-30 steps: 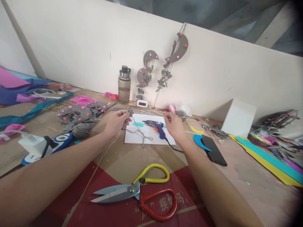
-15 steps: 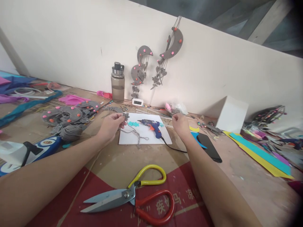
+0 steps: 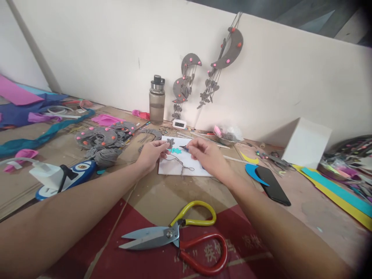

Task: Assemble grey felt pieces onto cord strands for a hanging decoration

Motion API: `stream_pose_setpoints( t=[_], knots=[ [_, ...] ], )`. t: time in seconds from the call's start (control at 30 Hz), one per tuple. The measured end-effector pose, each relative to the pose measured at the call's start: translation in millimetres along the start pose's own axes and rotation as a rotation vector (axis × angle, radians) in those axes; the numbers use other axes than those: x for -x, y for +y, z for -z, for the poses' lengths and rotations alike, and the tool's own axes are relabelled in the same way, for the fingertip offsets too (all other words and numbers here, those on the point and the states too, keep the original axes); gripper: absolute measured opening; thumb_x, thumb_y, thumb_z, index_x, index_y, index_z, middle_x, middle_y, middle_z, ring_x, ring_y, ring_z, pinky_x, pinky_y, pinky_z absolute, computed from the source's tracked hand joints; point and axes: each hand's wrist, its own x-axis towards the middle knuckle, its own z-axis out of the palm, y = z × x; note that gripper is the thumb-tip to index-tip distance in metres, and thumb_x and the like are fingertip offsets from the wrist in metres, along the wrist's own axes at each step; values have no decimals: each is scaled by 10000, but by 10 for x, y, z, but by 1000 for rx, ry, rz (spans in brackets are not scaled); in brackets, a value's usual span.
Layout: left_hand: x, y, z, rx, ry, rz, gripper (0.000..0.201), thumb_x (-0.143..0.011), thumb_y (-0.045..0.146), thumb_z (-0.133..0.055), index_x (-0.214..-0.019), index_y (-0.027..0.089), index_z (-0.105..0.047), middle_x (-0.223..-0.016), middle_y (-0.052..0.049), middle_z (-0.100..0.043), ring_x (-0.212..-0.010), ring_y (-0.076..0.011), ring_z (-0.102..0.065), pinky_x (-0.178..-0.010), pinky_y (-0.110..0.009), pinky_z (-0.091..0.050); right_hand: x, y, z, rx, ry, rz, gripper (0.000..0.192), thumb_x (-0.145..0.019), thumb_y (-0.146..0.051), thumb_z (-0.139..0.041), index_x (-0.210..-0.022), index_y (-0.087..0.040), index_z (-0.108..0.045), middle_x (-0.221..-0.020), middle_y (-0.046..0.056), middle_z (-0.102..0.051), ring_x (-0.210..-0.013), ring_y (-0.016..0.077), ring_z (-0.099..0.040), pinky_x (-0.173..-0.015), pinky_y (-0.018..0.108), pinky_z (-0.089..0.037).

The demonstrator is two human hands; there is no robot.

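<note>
My left hand (image 3: 151,155) pinches a small grey felt flower (image 3: 171,143) at the left of a white board (image 3: 171,169). A grey cord (image 3: 182,166) with braided parts and a loop at its end trails from near the left fingers across the board. My right hand (image 3: 205,154) has its fingertips together above the board's right part; what they hold, if anything, I cannot make out. Behind it lies a blue glue gun, mostly hidden, its dark nozzle (image 3: 184,147) pointing left. Turquoise flower-shaped pieces (image 3: 176,150) lie between the hands.
Large scissors (image 3: 174,234) with yellow and red handles lie in front. A black phone (image 3: 273,186) and blue crescent (image 3: 257,174) are at right. Left are a power strip (image 3: 84,172) and grey yarn (image 3: 106,157). A water bottle (image 3: 157,102) stands behind; moon ornaments (image 3: 229,52) hang on the wall.
My right hand has moved left, close to my left hand, and now covers most of the glue gun. My left hand still holds the felt flower. The view has shifted to the left.
</note>
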Motion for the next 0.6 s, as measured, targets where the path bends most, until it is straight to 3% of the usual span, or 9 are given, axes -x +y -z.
stream_pose_setpoints(
  t=[0.1,0.17,0.33,0.43,0.6],
  knots=[
    [-1,34,-1,114,-17,-12,222,-670,271,-747,-756,99,-636,-667,-31,-638,-553,-88,-587,-510,-197,-440,261,-233,-73,104,-274,138,136,-866,-226,-487,-829,-183,-610,-739,-19,-599,-674,94,-521,-631,213,-380],
    [15,72,-12,168,-30,-11,176,-703,232,-722,-763,91,-634,-684,-37,-641,-588,-97,-606,-554,-207,-472,470,-321,-40,172,-416,140,133,-875,-211,-493,-833,-184,-617,-766,-14,-619,-703,93,-533,-653,212,-388],
    [27,139,-23,206,-41,18,123,-779,201,-654,-765,81,-632,-688,-59,-649,-615,-107,-621,-610,-228,-503,929,-449,121,287,-720,74,243,-846,-232,-584,-1085,-269,-608,-1034,4,-630,-955,142,-563,-850,256,-419],
    [3,141,-11,194,-50,16,115,-799,195,-634,-768,84,-638,-704,-63,-654,-618,-105,-620,-610,-229,-508,1093,-516,116,346,-773,31,462,-836,-189,-583,-1273,-303,-484,-1228,21,-548,-1102,163,-512,-930,273,-406],
    [-29,157,7,149,-71,-1,96,-799,176,-632,-754,93,-642,-700,-55,-647,-599,-102,-610,-567,-218,-501,1185,-573,-21,554,-784,140,463,-823,-173,-538,-1281,-230,-494,-1238,99,-520,-1046,221,-506,-917,347,-415]
  ],
)
